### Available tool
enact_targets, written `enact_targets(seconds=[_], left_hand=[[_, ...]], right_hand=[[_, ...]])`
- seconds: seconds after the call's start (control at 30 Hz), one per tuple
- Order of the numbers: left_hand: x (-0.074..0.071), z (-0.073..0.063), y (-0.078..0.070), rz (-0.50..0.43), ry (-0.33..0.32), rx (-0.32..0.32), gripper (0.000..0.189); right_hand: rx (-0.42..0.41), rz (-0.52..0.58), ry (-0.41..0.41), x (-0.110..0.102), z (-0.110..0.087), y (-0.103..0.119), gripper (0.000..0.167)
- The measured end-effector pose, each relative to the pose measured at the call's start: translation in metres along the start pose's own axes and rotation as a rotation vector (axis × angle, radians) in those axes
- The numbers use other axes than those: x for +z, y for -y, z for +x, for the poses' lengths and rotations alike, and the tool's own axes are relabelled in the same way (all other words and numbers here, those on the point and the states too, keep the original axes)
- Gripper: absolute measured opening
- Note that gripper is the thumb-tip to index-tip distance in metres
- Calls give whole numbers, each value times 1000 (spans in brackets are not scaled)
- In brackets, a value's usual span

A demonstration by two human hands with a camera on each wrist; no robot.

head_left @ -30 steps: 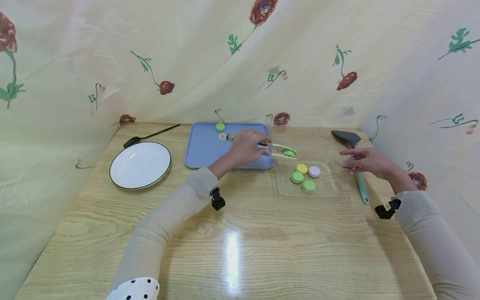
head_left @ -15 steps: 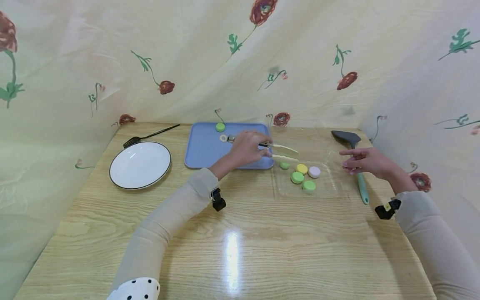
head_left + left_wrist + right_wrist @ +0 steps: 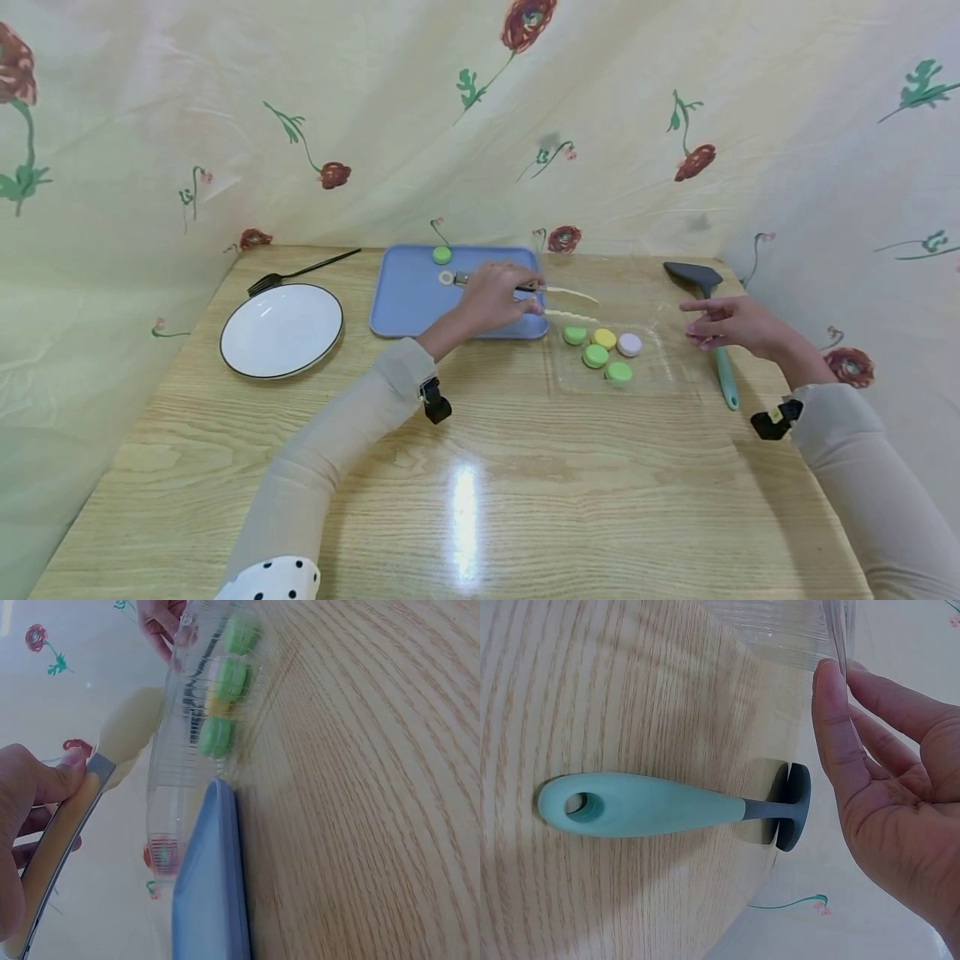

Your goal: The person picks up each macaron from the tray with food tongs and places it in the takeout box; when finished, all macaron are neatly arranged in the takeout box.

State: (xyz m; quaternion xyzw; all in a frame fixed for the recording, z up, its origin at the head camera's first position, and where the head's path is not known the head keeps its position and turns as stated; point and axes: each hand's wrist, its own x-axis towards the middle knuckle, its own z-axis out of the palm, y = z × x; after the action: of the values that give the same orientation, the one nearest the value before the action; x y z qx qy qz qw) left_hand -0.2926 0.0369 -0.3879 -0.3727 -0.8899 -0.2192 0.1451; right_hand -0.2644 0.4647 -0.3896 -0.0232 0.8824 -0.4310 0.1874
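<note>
My left hand (image 3: pixel 491 296) grips a pair of cream-and-metal tongs (image 3: pixel 63 838); nothing is between the tong tips, which stand apart above a clear plastic box (image 3: pixel 660 373). Inside the box lie several macarons: green ones such as this front green macaron (image 3: pixel 618 372), a yellow macaron (image 3: pixel 603 338) and a lilac macaron (image 3: pixel 629 344). At the box's right side my right hand (image 3: pixel 738 325) pinches its clear plastic edge (image 3: pixel 838 634) between thumb and finger. One more green macaron (image 3: pixel 442 255) sits at the back of the blue tray (image 3: pixel 408 312).
A turner (image 3: pixel 645 805) with a mint handle and dark head lies below my right hand. On the left are a white dark-rimmed plate (image 3: pixel 281 331) and a black fork (image 3: pixel 303 271). A flowered cloth (image 3: pixel 420 125) hangs behind the table (image 3: pixel 390 500).
The tongs have let go of a green macaron, which dropped into the box and now lies beside the yellow one. Both hands have stayed almost in place.
</note>
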Motion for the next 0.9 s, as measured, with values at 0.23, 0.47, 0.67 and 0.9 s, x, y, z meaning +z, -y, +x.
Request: enact_targets(seconds=[0.23,0.47,0.67,0.9], left_hand=[[-7,-6,12,-47,-38,-38,46],[-22,-18,34,-13,-53,-97,51],[-38,-33,59,8,-68,-168,55],[-56,-49,96,16,-74,-297,57]], right_hand=[[13,-9,4,1,0,2,64],[15,-5,4,1,-2,3,61],[17,-14,15,1,-3,4,62],[12,-5,13,1,-4,4,62]])
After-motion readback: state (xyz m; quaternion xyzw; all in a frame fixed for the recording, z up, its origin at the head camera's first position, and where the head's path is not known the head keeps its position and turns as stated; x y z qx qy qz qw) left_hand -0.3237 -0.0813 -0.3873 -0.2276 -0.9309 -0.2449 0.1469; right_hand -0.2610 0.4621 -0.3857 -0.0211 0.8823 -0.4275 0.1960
